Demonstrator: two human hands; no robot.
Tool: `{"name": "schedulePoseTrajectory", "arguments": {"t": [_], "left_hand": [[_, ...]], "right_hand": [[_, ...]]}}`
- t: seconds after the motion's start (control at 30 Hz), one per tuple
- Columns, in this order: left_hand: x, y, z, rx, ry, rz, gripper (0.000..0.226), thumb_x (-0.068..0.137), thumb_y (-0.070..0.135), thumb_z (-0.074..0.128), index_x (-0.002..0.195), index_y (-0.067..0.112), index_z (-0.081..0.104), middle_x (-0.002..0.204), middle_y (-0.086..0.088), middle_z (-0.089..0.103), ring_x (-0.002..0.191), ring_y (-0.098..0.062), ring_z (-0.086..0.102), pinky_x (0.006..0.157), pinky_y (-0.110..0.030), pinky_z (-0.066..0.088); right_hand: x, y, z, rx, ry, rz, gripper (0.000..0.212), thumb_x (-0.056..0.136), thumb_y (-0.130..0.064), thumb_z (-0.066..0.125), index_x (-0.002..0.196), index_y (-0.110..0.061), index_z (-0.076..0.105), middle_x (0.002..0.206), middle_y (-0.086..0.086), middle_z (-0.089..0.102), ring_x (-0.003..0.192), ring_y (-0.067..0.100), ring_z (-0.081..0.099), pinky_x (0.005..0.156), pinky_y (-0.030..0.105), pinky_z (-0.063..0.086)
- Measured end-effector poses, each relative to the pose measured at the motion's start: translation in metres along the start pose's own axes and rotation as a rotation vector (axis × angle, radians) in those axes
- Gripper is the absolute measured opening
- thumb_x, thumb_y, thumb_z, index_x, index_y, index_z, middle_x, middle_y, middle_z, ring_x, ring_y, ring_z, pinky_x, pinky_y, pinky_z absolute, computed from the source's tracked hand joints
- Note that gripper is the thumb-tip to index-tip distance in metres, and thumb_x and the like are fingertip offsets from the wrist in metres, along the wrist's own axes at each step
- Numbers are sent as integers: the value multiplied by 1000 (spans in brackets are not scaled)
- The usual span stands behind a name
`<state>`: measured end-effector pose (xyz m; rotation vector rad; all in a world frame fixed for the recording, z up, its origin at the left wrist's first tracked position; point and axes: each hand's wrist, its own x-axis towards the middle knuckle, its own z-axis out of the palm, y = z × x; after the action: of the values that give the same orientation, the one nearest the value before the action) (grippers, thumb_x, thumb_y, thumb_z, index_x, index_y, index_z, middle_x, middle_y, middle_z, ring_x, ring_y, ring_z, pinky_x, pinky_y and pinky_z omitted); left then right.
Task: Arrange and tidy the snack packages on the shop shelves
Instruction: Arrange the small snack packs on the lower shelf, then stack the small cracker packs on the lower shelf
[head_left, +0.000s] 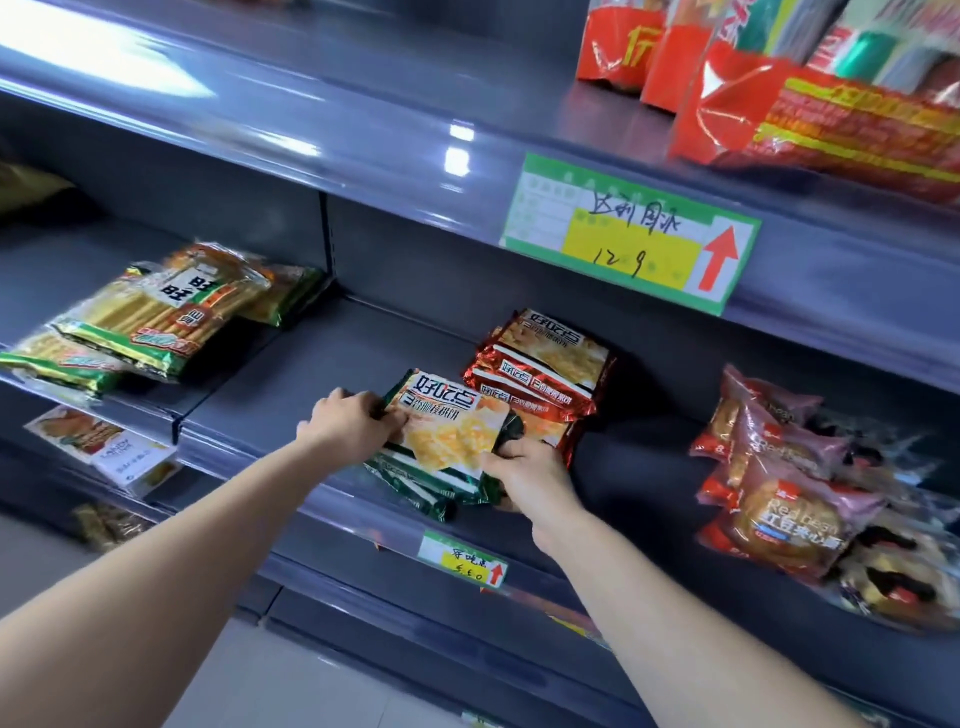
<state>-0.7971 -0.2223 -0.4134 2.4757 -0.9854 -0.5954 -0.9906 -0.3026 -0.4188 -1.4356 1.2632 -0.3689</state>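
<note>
A green foil snack packet printed with pale yellow crackers and white lettering (451, 434) lies tilted on top of a short stack of matching green foil packets (434, 491), near the front of the grey metal middle shelf (291, 400). The left hand (349, 423) grasps this top packet at its left edge, fingers curled over the foil. The right hand (525, 480) grasps the packet's lower right corner, thumb lying on the printed face and fingers tucked under. Just behind and to the right of the green packet, touching it, sits a pile of red foil snack packets with the same cracker picture (543, 371). Below the green packet, on the shelf's front lip, hangs a small green and yellow paper price label with a red arrow (464, 561). Well to the left of the green packet lie long clear packets of golden stick biscuits with green ends (156, 312), overlapping one another. Well to its right lie pink plastic packets of round buns (779, 499), heaped loosely. Above and to the right of the green packet, a large green and yellow handwritten price card with a red arrow (631, 234) is fixed to the upper shelf edge, and red plastic bags (769, 109) stand above that card
</note>
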Motion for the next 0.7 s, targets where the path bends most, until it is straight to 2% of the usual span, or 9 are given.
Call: {"name": "schedulePoseTrajectory", "arguments": {"t": [0.1,0.17,0.27,0.33,0.37,0.4,0.47,0.57,0.7], "left_hand": [[9,-2,-1,-398,-153,-25,73,86,52,64,141,10,42,124,-7,63,109,-28,60,89,-37,48],[11,-2,-2,-502,-215,-75,92,76,59,71,145,8,37,127,-5,61,112,-23,59,95,-35,48],[13,-7,-6,-509,-389,-74,61,65,56,78,104,9,67,87,-1,66,73,-14,59,62,-23,44],[13,-3,-10,-528,-465,-66,56,63,52,80,94,9,64,73,-1,61,58,-11,56,52,-20,41],[14,0,-13,-533,-454,-65,61,67,51,80,106,8,62,85,-5,65,69,-12,63,62,-21,49],[17,4,-15,-462,-384,-52,73,72,54,76,126,10,55,111,-10,63,96,-17,65,84,-28,53],[24,21,-19,-175,-180,-17,88,77,69,61,146,22,36,145,-12,40,133,-30,41,109,-46,35],[31,55,-20,-27,-67,122,79,82,76,42,144,28,39,146,-7,43,134,-30,40,110,-49,31],[47,89,-8,-138,-193,222,72,87,74,33,134,24,53,136,-11,56,125,-32,50,108,-50,34]], "right_hand": [[5,0,2,126,-32,103,23,85,-18,68,106,-10,61,109,7,65,99,21,63,75,40,60],[9,-1,5,233,-55,142,19,86,-10,63,105,-12,62,110,9,67,98,25,66,71,41,60],[8,-3,4,194,-37,145,13,83,-18,65,96,-19,66,103,7,70,94,24,68,70,38,60],[9,-4,-2,142,94,140,23,76,-39,68,90,-20,68,95,6,72,89,25,68,78,43,59],[11,-5,-7,151,226,132,26,77,-43,66,87,-19,67,89,6,72,85,25,69,79,44,59],[12,-8,-13,189,379,128,28,81,-44,62,87,-17,65,84,7,70,79,24,68,78,44,58],[19,-14,-26,292,622,149,41,82,-51,57,95,-13,61,91,6,67,80,24,64,80,46,57],[29,-24,-42,355,684,174,61,83,-65,55,117,-15,54,113,4,56,104,28,57,95,50,48],[42,-34,-57,365,473,226,78,83,-70,51,140,-19,44,139,6,50,123,29,50,99,45,43]]}}
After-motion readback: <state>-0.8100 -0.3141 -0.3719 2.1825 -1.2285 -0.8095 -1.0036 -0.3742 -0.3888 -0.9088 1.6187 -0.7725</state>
